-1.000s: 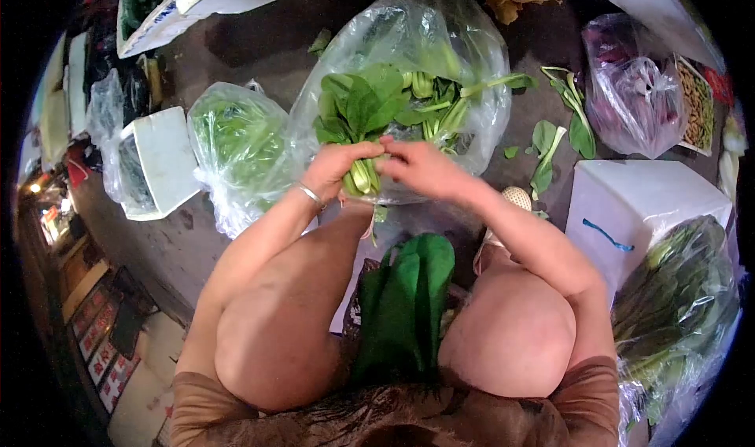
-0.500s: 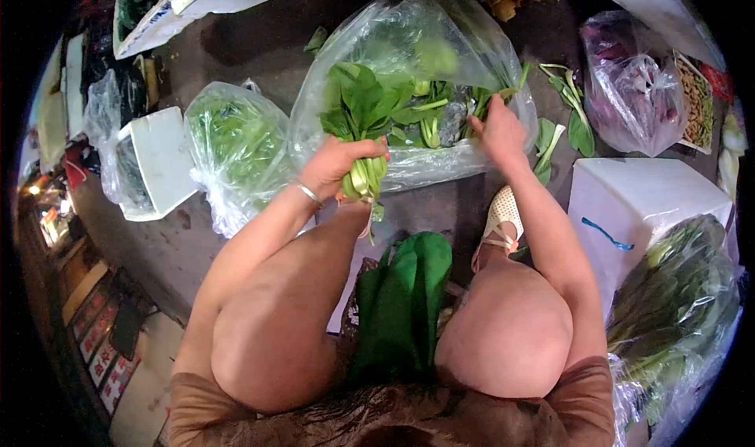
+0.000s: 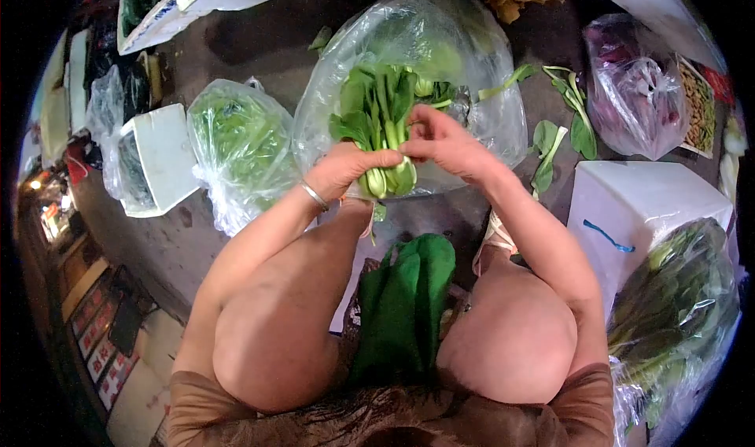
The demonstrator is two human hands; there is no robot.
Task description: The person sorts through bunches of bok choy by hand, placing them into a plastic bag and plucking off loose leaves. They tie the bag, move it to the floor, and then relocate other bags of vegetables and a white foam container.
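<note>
My left hand [image 3: 351, 166] is wrapped round a bunch of bok choy [image 3: 379, 105], its thumb across the pale stems. The leaves point away from me and the cut ends [image 3: 385, 181] stick out below the fist. At the bunch's right side my right hand [image 3: 448, 142] has its fingers bent in, thumb and fingertips against the stems. Behind both hands lies a large clear plastic bag [image 3: 491, 128], open toward me, with more bok choy [image 3: 429, 87] inside, partly hidden by the bunch and my right hand.
Loose leaves [image 3: 546, 160] lie on the ground right of the bag. A bag of greens [image 3: 236, 124] and a white foam box [image 3: 161, 160] stand left. On the right are a purple vegetable bag [image 3: 633, 93], a white box [image 3: 645, 191] and bagged leafy greens [image 3: 668, 305].
My right hand has come out of the bag and moved left to the bunch. The bunch in my left hand has shifted slightly right and now looks fuller.
</note>
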